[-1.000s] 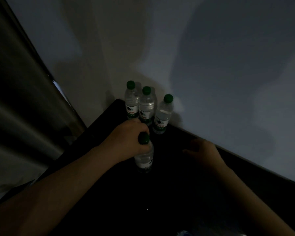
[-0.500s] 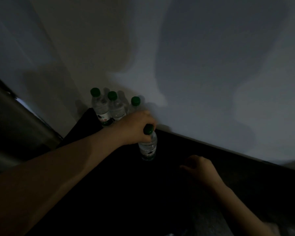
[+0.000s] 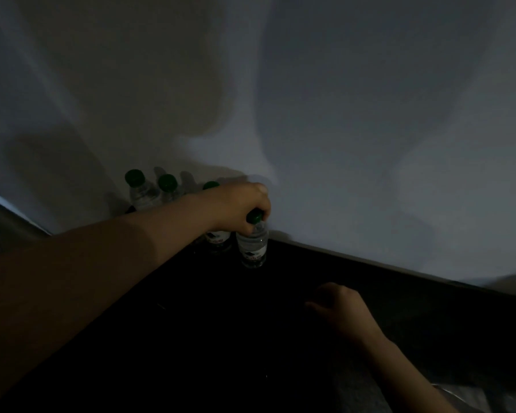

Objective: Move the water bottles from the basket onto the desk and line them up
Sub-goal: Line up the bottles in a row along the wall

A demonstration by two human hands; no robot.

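Observation:
My left hand [image 3: 239, 205] grips a clear water bottle [image 3: 252, 245] around its neck, just under the green cap. The bottle stands upright on the dark desk [image 3: 251, 338] close to the wall. Three more green-capped bottles stand in a row to its left: the far-left one [image 3: 139, 189], the middle one [image 3: 169, 187], and a third [image 3: 218, 241] mostly hidden behind my left wrist. My right hand [image 3: 340, 305] rests on the desk to the right, fingers loosely curled, holding nothing. The basket is not in sight.
A pale wall [image 3: 340, 129] runs right behind the bottles and along the desk's back edge. A dim grey surface [image 3: 0, 231] lies off the desk's left end. Something pale shows at the bottom right corner [image 3: 489, 397].
My left hand has carried the bottle away from me and set it at the right end of the row by the wall. My right hand has barely shifted.

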